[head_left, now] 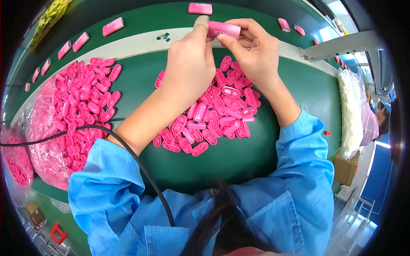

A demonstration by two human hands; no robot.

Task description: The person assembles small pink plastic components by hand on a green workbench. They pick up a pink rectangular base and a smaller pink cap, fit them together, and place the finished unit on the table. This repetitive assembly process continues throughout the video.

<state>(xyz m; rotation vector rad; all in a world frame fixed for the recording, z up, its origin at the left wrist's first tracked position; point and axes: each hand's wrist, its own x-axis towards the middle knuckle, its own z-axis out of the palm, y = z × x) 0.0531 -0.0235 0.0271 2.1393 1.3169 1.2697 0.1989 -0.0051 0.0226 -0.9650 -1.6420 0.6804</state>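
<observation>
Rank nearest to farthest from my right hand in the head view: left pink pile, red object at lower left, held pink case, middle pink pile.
1. Held pink case: touching your right hand.
2. Middle pink pile: below it.
3. Left pink pile: across, leftward.
4. Red object: lower left.

passable: green tabletop (318, 94) beside white bag (350, 113) | obstacles: pink pieces (199, 111), black cable (141, 164)

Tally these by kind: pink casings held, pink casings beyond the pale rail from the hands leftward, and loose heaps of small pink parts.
Held pink casing: 1
Pink casings beyond: 7
Loose heaps: 2, their overlapping parts uncountable
Total: 10, each heap counted as one
</observation>
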